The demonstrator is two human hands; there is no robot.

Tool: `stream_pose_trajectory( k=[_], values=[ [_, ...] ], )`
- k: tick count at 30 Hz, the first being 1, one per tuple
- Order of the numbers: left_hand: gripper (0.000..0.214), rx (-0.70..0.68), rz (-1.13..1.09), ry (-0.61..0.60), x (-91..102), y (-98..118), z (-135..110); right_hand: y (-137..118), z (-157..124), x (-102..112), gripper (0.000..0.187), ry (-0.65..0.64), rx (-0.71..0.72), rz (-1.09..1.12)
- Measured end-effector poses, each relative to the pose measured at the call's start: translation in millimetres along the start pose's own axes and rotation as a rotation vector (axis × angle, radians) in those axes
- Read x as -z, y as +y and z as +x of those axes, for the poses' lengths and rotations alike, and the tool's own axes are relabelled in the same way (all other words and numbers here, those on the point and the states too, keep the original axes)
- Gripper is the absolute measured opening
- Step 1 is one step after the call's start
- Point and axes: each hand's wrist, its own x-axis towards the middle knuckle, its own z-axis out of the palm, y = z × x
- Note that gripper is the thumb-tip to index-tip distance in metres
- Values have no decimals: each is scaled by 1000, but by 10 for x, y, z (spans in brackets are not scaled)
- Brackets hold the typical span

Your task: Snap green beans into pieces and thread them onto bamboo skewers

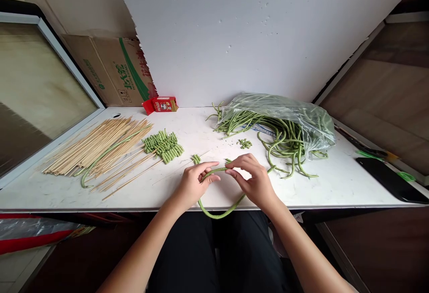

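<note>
A long green bean is stretched between my hands, its slack looping down past the table's front edge. My left hand grips it with thumb and fingers. Pinched in the fingertips of my right hand is the end part of the same bean. Just beyond my left hand lies a wooden skewer with short bean pieces on it. A few cut pieces show partly behind my right fingers. To the left, finished-looking rows of bean pieces sit on several skewers.
A large pile of bare skewers covers the left, with one long bean across it. Long beans spill from a clear plastic bag at the right. Small bean tips, a red box and a black phone also lie there.
</note>
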Motion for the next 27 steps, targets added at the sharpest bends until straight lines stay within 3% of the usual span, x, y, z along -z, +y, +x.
stream_pose_trajectory(
  k=[8, 16, 27],
  values=[
    [18, -24, 40, 81, -27, 69, -1, -19, 5, 13, 16, -41, 28, -13],
    [15, -107, 65, 53, -41, 116, -11, -64, -5, -80, 9, -37, 50, -49],
    [14, -110, 26, -61, -99, 58, -38, -65, -28, -128, 30, -110, 11, 27]
  ],
)
